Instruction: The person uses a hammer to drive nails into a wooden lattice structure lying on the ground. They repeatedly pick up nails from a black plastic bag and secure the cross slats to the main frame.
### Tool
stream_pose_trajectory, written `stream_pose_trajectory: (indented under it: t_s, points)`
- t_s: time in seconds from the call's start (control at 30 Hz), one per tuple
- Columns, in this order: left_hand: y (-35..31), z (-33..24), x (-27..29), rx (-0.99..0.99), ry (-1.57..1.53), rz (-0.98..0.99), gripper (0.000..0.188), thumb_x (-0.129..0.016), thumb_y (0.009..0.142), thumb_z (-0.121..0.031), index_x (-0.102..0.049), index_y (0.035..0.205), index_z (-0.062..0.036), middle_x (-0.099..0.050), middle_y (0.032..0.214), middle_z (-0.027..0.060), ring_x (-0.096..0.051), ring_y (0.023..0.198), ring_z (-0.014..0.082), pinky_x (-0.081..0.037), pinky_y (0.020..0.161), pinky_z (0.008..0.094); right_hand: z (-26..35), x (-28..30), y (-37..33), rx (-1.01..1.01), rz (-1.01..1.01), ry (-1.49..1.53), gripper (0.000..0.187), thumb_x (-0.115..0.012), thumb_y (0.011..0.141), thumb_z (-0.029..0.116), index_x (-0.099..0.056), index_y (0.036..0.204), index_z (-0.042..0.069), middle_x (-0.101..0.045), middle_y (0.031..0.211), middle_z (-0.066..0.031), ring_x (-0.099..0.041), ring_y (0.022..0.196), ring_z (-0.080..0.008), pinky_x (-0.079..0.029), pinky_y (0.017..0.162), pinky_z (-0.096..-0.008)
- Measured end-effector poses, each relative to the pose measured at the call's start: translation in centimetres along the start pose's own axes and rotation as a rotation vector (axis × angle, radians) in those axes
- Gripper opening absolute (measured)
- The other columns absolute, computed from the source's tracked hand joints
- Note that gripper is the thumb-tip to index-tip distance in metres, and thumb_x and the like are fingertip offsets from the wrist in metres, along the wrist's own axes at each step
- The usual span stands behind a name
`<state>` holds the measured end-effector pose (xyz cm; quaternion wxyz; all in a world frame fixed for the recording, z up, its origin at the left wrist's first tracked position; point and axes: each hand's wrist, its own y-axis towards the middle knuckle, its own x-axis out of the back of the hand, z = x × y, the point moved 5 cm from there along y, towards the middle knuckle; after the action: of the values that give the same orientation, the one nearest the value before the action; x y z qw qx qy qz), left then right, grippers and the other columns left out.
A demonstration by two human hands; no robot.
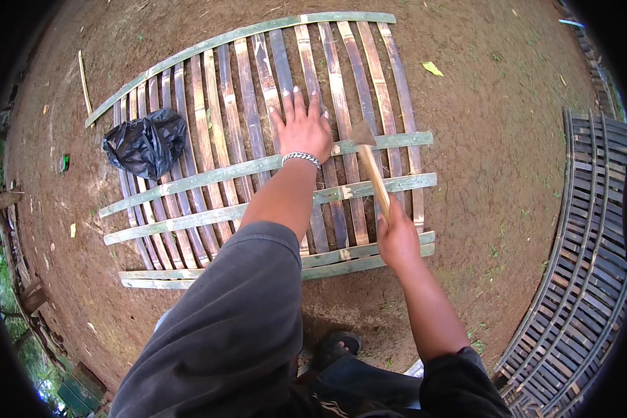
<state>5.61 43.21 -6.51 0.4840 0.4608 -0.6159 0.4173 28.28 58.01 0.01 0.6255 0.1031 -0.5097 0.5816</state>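
Observation:
On the ground before me lies a lattice of dark and tan bamboo slats [244, 76], crossed by several pale green bamboo strips [216, 214]. My left hand [305, 132], with a chain bracelet at the wrist, presses flat with fingers spread over the slats and the upper middle strip. In my right hand [399, 240] is the wooden handle of a hammer [373, 171]. The hammer's head, slightly blurred, is over that same strip, just right of my left hand; whether it touches the strip I cannot tell.
A crumpled black plastic bag [146, 143] rests on the lattice's left part. Another slatted bamboo panel [578, 258] lies along the right side. Brown bare soil [481, 139] surrounds the lattice, with a thin stick [85, 82] at the upper left. My sandalled foot [338, 346] is below the near edge.

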Motion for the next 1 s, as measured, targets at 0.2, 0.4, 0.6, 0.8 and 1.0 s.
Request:
stream_pose_trajectory:
  t_s: [0.2, 0.4, 0.6, 0.8, 1.0]
  points:
    - [-0.1, 1.0, -0.2, 0.012, -0.021, -0.027, 0.057, -0.040, 0.105, -0.035, -0.037, 0.158, -0.0148, -0.027, 0.167, 0.0173, -0.019, 0.156, 0.0357, -0.010, 0.126, 0.0596, 4.4, 3.3, -1.9, 0.442, -0.540, 0.208, 0.057, -0.060, 0.096, 0.007, -0.041, 0.149, 0.008, -0.066, 0.120, -0.0261, -0.066, 0.102, -0.0476, -0.055, 0.084, -0.0536]
    - [0.1, 0.0, -0.4, -0.007, -0.045, -0.036, 0.057, -0.040, 0.104, -0.035, -0.038, 0.157, -0.0140, -0.028, 0.166, 0.0174, -0.019, 0.156, 0.0363, -0.011, 0.126, 0.0599, -0.3, -0.9, -0.1, 0.131, -0.155, -0.039, 0.055, -0.062, 0.098, 0.010, -0.041, 0.148, -0.002, -0.064, 0.123, -0.0281, -0.068, 0.106, -0.0445, -0.055, 0.085, -0.0483]
    - [-0.1, 0.8, -0.1, 0.006, -0.035, -0.046, 0.057, -0.040, 0.105, -0.035, -0.039, 0.157, -0.0136, -0.029, 0.166, 0.0178, -0.019, 0.156, 0.0360, -0.010, 0.126, 0.0596, 0.5, 0.5, -1.6, 0.420, -0.567, 0.237, 0.059, -0.063, 0.094, 0.006, -0.042, 0.150, 0.007, -0.066, 0.117, -0.0243, -0.067, 0.097, -0.0458, -0.056, 0.082, -0.0496]
    - [-0.1, 0.6, -0.3, 0.009, -0.066, -0.008, 0.057, -0.039, 0.105, -0.035, -0.038, 0.158, -0.0141, -0.028, 0.166, 0.0175, -0.018, 0.156, 0.0364, -0.010, 0.126, 0.0594, -0.5, -1.4, -0.4, 0.140, -0.258, 0.054, 0.058, -0.063, 0.095, 0.007, -0.041, 0.148, 0.000, -0.065, 0.122, -0.0262, -0.068, 0.103, -0.0456, -0.056, 0.086, -0.0518]
    - [0.0, 0.9, -0.3, 0.011, -0.012, -0.038, 0.058, -0.040, 0.104, -0.035, -0.037, 0.158, -0.0139, -0.028, 0.166, 0.0168, -0.019, 0.156, 0.0363, -0.012, 0.125, 0.0599, -0.1, -1.0, -1.7, 0.320, -0.461, 0.266, 0.060, -0.063, 0.095, 0.007, -0.039, 0.150, 0.001, -0.064, 0.122, -0.0261, -0.066, 0.102, -0.0470, -0.056, 0.085, -0.0518]
